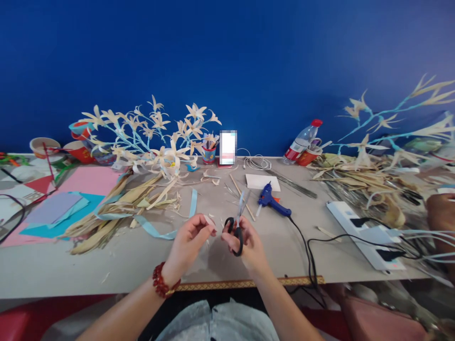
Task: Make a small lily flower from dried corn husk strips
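Observation:
My right hand [249, 241] is closed on a pair of scissors [239, 237] by the black handles, the blades pointing up and away. To its left, my left hand [195, 237] pinches a small pale piece of husk [209, 220] between thumb and fingers. The two hands are close but apart, just above the grey table [142, 270]. Small pale scraps lie beneath them. A light blue ribbon [152, 229] curls on the table beside my left hand. Beyond my right hand lies a blue glue gun [273, 201].
Dried husks [117, 213] and coloured paper [60, 208] lie left. Pale flowers on blue stems [142, 132] stand behind. A phone [228, 148] stands near the wall, a bottle [302, 142] farther right. A power strip [362, 237] with cables lies right, near another person's hand [441, 213].

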The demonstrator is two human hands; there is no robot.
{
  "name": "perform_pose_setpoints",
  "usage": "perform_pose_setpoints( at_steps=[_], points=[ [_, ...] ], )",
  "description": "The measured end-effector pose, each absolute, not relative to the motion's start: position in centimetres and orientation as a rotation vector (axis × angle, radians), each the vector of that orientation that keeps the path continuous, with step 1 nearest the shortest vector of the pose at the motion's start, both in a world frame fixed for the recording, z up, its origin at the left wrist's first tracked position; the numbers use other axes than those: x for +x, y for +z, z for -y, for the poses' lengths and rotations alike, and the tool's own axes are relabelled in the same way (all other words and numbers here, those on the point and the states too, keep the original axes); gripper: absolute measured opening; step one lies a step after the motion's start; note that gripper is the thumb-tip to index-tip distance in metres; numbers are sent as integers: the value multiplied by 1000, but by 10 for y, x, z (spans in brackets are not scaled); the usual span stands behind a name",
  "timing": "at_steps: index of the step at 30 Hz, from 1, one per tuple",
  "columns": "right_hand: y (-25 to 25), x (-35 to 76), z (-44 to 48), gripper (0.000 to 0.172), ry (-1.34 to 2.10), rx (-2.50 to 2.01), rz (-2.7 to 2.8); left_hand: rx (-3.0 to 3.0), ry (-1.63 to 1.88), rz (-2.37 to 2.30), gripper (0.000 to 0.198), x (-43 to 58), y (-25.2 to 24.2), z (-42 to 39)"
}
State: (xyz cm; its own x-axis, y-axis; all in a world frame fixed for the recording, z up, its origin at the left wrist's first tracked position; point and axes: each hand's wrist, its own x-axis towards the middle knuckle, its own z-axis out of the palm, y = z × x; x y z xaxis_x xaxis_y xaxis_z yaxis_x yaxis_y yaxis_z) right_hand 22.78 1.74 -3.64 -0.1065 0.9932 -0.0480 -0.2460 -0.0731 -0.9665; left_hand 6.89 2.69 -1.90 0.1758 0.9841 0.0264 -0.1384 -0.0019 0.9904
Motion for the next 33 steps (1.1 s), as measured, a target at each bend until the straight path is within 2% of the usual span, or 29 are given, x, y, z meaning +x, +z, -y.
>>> perform_pose_setpoints(
  at_steps=[4,9,33],
  points=[
    [-46,236,-1,46,1621,-974,1221,1215,1223,-998,14,66,-9,-29],
    [-50,238,10,54,1683,-998,1282,1196,1251,-999,14,70,-5,-28],
    [-54,238,7,50,1693,-1150,1221,1209,1123,-1017,16,67,-2,-30]
  ],
)
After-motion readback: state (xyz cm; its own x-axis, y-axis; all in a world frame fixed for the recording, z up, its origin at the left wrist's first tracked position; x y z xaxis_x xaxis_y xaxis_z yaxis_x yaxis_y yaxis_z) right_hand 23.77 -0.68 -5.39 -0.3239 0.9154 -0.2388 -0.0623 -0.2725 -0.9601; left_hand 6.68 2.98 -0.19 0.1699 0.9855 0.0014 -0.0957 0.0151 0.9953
